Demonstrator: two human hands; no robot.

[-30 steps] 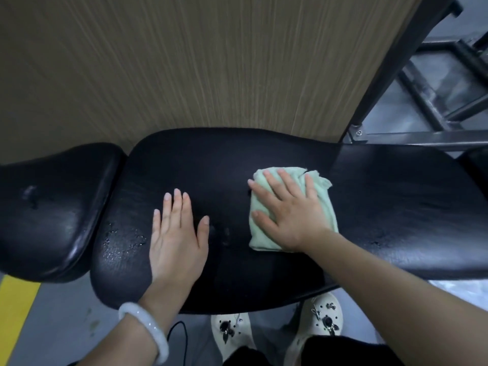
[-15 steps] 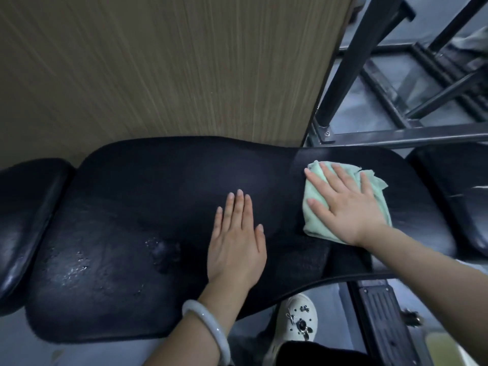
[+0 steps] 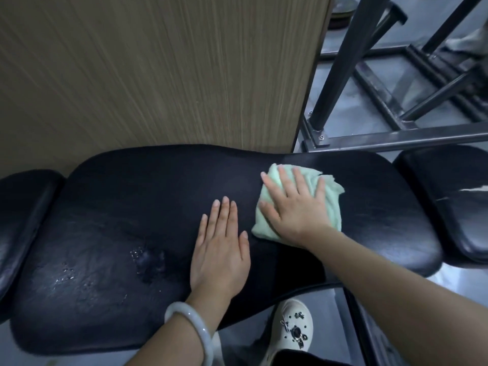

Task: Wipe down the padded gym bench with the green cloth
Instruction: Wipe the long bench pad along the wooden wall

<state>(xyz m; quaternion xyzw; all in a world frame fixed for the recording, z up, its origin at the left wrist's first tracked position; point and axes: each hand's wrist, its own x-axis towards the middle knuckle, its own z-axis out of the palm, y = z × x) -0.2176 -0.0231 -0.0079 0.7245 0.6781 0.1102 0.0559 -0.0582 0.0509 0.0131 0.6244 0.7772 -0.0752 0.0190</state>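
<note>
The black padded gym bench [image 3: 126,207] fills the middle of the head view, with wet droplets on its left part. A folded green cloth [image 3: 331,196] lies on the pad right of centre. My right hand [image 3: 293,207] presses flat on the cloth with straight, spread fingers. My left hand [image 3: 220,247] rests flat on the bare pad just left of the cloth, fingers straight and together, a pale bangle on its wrist.
A wood-grain panel [image 3: 158,70] stands right behind the bench. A dark metal rack frame [image 3: 369,75] rises at the back right. Separate black pads sit at the far left [image 3: 18,220] and far right [image 3: 454,202]. My white shoe [image 3: 293,328] is below the bench edge.
Both hands have shifted rightward along the pad over the last second, the cloth sliding under my right hand. In the last half second the cloth has come back slightly toward my left hand.
</note>
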